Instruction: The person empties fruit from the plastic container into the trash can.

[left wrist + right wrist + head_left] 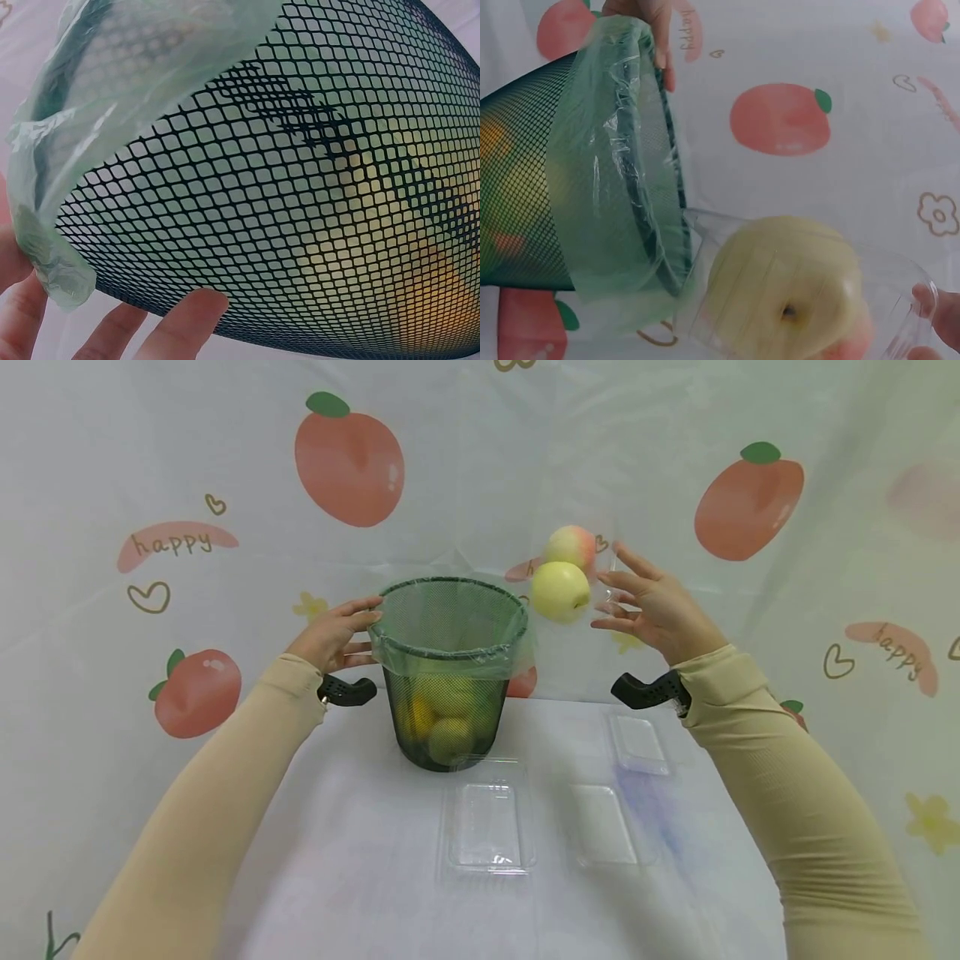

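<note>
My right hand [656, 610] grips one end of a clear plastic box [892, 281], raised to the right of the mesh bin. Inside the box are a yellow-green apple [560, 592] and a pink-and-cream peach [572, 547]. The box's other end overlaps the bin's mouth in the right wrist view. A dark mesh bin [491, 710] stands upright, lined with a green plastic bag [420, 662] folded over its rim. Yellow and orange fruit [450, 739] shows through the mesh. My left hand [333, 635] touches the bin's left side at the rim, its fingers extended and spread.
On the white tabletop [360, 868] a clear plastic container [487, 831] lies in front of the bin. Another clear container [603, 827] lies to its right, with a third clear container [639, 745] farther back. A fruit-printed cloth [465, 460] hangs behind.
</note>
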Motion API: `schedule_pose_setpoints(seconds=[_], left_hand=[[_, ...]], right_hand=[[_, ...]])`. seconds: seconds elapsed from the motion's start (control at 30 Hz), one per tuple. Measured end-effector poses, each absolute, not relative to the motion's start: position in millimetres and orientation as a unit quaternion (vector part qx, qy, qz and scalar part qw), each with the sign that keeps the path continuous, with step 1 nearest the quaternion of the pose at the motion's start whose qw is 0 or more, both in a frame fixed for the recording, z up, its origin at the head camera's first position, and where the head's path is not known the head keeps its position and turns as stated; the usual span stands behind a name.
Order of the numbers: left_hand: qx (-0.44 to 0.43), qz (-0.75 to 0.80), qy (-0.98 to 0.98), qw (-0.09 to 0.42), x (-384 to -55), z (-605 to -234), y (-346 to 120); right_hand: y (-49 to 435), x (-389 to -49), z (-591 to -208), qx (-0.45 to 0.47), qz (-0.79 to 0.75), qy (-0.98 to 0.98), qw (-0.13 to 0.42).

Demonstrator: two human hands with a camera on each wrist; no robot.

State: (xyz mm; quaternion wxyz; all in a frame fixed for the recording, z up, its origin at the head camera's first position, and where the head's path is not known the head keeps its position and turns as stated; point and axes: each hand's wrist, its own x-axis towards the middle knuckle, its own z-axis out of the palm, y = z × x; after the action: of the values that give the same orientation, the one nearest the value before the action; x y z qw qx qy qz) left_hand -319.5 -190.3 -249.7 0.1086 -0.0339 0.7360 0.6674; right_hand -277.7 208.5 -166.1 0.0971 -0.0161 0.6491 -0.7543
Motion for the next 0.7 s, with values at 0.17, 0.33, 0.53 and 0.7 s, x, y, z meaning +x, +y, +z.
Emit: schedule_pose_setpoints(seconds=[0.17, 0.33, 0.53, 0.7], left_hand=[[-0.033, 0.663, 0.74, 0.111, -318.8, -249.2, -190.6], [-0.033, 0.662, 0.741, 0.114, -319.3, -249.0, -191.2], [-0.035, 0.664, 0.738, 0.117, -319.8, -248.5, -191.5], [-0.035, 0.664, 0.738, 0.116, -319.5, -248.5, -191.1]], right_hand=[[194.2, -281.1, -160.3, -0.019, -0.728, 0.681, 0.077], [182.6, -282.8, -156.4, -0.027, -0.714, 0.697, 0.065], [171.1, -283.3, -154.3, -0.036, -0.704, 0.707, 0.049], [163.7, -286.0, -154.9, -0.046, -0.669, 0.741, 0.032]])
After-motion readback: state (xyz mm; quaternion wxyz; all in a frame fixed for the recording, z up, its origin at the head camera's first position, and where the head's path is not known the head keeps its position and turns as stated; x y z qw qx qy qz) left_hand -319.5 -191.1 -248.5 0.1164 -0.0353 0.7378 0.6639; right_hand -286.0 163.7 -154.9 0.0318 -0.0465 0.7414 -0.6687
